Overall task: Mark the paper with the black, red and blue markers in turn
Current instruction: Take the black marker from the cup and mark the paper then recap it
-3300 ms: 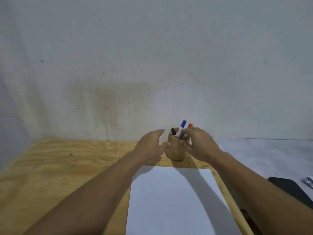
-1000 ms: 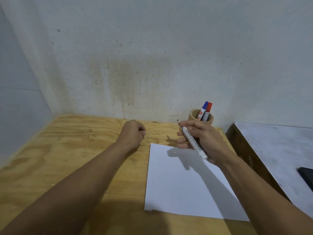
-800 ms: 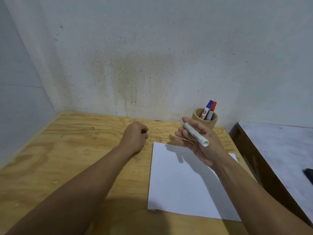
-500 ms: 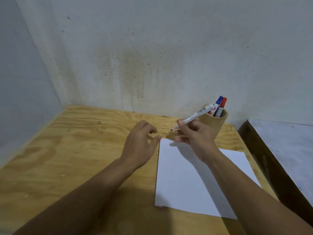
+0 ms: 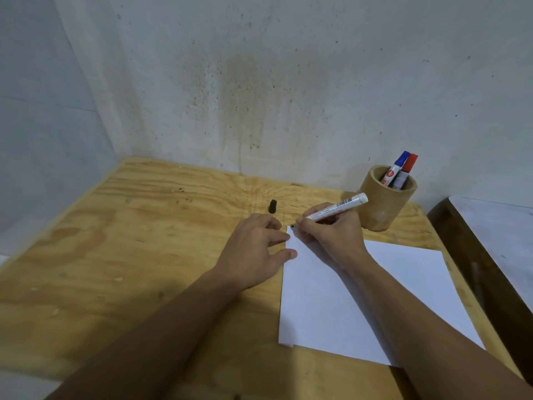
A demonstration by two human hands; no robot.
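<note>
Plywood tabletop (image 5: 144, 255) carried paper (image 5: 360, 298) near its right edge. Right hand (image 5: 331, 235) pinched the light, rigid black marker (image 5: 334, 209) low, tip at the paper's far-left corner; left hand (image 5: 253, 249), fingers loose, steadied that flimsy sheet.

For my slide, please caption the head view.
Right hand sets black marker on paper corner; left hand steadies it.

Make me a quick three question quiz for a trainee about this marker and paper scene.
1. True or false: the black marker is capped.
2. Which markers stand in the wooden cup? A) blue and red B) black and blue
3. Where is the right hand holding the tip against the paper?

Key: 1. False; the black cap lies on the table. 2. A. 3. At its far left corner, beside the left hand.
</note>
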